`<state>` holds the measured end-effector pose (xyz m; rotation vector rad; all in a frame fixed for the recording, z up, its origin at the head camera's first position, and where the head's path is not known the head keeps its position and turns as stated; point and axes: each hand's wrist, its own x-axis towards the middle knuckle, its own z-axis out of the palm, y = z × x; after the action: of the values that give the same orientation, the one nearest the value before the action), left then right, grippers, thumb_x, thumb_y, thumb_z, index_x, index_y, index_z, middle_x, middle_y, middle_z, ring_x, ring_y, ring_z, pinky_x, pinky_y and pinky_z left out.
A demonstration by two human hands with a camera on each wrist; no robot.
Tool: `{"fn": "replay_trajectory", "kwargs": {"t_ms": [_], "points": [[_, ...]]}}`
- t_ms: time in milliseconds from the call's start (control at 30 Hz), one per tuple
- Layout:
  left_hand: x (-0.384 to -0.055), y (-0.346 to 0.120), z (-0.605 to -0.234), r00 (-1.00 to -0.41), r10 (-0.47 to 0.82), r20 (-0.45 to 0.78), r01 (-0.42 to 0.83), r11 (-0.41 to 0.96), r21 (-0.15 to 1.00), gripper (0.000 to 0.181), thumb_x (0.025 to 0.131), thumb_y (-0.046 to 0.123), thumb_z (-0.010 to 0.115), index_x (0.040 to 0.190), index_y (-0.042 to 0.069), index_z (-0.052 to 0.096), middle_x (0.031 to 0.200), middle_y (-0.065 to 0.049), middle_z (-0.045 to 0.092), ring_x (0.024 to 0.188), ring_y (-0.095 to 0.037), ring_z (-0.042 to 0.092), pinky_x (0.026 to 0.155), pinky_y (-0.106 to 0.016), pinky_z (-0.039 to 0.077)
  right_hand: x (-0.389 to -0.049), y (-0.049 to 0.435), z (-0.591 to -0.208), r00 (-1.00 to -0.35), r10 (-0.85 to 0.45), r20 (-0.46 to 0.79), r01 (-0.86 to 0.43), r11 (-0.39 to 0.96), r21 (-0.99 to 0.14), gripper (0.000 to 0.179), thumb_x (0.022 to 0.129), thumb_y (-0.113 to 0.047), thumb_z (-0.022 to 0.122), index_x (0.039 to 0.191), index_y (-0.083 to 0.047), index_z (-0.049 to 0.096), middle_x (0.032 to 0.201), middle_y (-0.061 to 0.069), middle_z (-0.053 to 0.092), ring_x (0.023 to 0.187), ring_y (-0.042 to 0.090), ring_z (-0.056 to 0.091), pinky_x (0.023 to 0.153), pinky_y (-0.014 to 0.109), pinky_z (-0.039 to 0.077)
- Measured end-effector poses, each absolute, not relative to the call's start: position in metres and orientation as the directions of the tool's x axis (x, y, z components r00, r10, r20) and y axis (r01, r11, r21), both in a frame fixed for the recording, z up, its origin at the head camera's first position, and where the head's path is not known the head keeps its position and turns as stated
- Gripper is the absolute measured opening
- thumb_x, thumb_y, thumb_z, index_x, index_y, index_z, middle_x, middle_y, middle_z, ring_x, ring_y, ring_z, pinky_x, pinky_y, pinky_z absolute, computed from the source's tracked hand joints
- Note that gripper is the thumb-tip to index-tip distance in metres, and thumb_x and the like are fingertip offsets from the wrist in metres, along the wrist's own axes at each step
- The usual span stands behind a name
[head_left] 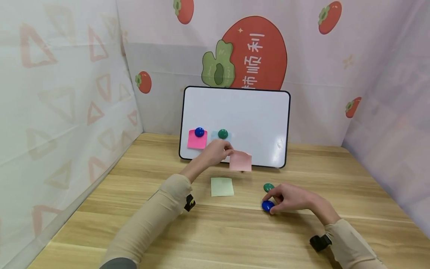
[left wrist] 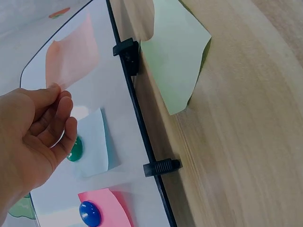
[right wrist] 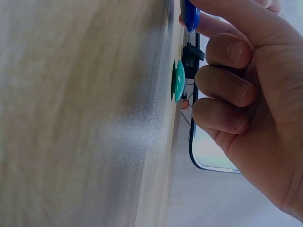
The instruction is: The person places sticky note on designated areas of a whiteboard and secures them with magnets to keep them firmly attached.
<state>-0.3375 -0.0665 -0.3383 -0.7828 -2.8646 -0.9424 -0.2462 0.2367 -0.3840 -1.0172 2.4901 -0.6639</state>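
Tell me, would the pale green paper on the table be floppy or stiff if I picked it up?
Probably floppy: the similar-looking pale pink paper bends in the left hand. Likely light, since the pale green paper looks thin. It probably won't roll, because it lies nearly flat.

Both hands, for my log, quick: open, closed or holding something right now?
Left hand: pinching the pale pink note.
Right hand: pinching a blue magnet.

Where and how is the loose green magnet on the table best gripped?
Probably by opposite sides of its rim, pinched from above: the green magnet lies flat, domed side up, while the blue magnet in the right hand crowds its near side.
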Motion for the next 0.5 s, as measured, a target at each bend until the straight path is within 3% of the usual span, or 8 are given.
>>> {"fn": "replay_trajectory", "kwargs": {"t_ms": [500], "points": [[-0.369, -0.046, -0.327, -0.841, 0.455, 0.294, 0.542, 0.694, 0.474, 0.022, 0.099, 0.021, 0.062, 0.106, 0.005, 0.075, 0.101, -0.009, 0.075, 0.084, -0.016, 0.069, 0.073, -0.025, 0.056, -0.247, 0.238, -0.385, -0.673, -0.722, -0.161, -0.547, 0.633, -0.548, 0.031, 0.086, -0.033, 0.077, 0.113, -0.020, 0.073, 0.065, -0.014, 0.048, 0.057, -0.001, 0.043, 0.055, 0.017, 0.035]]}}
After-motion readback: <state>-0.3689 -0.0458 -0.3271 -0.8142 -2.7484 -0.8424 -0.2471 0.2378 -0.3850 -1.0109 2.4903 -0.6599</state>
